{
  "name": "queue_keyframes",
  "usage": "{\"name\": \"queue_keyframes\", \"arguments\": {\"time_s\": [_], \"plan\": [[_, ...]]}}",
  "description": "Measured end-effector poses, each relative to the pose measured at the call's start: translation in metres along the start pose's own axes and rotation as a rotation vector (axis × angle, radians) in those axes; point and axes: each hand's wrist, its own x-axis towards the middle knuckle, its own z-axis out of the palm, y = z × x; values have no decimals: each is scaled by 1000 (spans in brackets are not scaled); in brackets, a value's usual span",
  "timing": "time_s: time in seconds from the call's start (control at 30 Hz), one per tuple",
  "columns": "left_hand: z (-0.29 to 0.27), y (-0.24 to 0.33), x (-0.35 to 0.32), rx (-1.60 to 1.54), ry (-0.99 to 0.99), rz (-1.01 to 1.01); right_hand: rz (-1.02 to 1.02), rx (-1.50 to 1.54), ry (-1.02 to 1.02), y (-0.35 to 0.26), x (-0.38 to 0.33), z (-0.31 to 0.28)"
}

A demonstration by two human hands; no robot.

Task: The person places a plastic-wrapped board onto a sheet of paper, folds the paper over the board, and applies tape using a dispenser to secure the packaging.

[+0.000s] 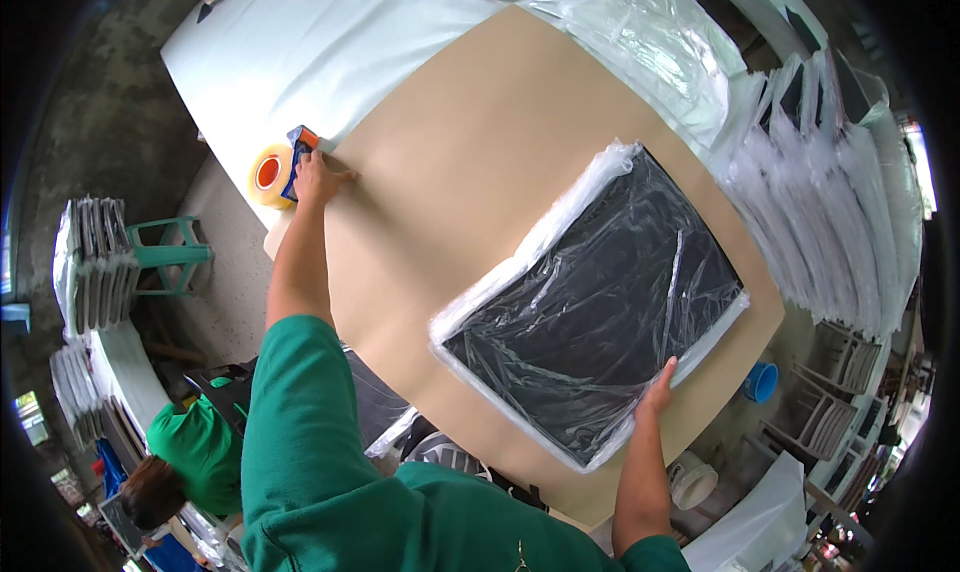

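A black rectangular panel (600, 302) wrapped in clear plastic lies tilted across a large tan cardboard sheet (440, 162). My right hand (657, 390) grips its near right edge, thumb on top and the other fingers mostly hidden. Far to the left, my outstretched left hand (316, 179) has its fingers on a blue and orange tape dispenser (302, 150), with the thumb stuck out to the right. The dispenser carries a wide roll of clear tape (268, 175) on a red core. White padding shows along the panel's left edge, under the plastic.
White sheeting (340, 42) covers the table beyond the cardboard. Loose clear plastic (650, 42) and a stack of wrapped panels (810, 192) stand at the right. A green stool (168, 254) and a co-worker in green (200, 442) are at left. Buckets, one blue (761, 382), sit lower right.
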Motion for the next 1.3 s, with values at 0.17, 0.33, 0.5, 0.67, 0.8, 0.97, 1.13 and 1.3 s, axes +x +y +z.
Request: {"name": "queue_keyframes", "arguments": {"time_s": [0.17,0.33,0.5,0.67,0.8,0.97,1.13,1.3], "plan": [[10,-18,2,-184,151,120,-5,-14,12,-4,-6,-3],[8,-40,32,-319,-65,65,-11,-35,12,-4,-4,-2],[0,-33,22,-257,45,254,-97,34,31,-6,-12,-3],[-53,12,-40,15,-34,372,-12,-146,15,-14,-16,-13],[-65,58,-161,-145,-122,973,-15,-135,-38,-4,-2,-7],[-44,172,-337,-509,-396,1316,-124,-195,-245,11,19,-17],[20,227,-458,-432,-519,1296,-383,6,-160,49,23,-24],[85,206,-460,-787,-688,970,-425,229,-456,41,-69,-60]]}}
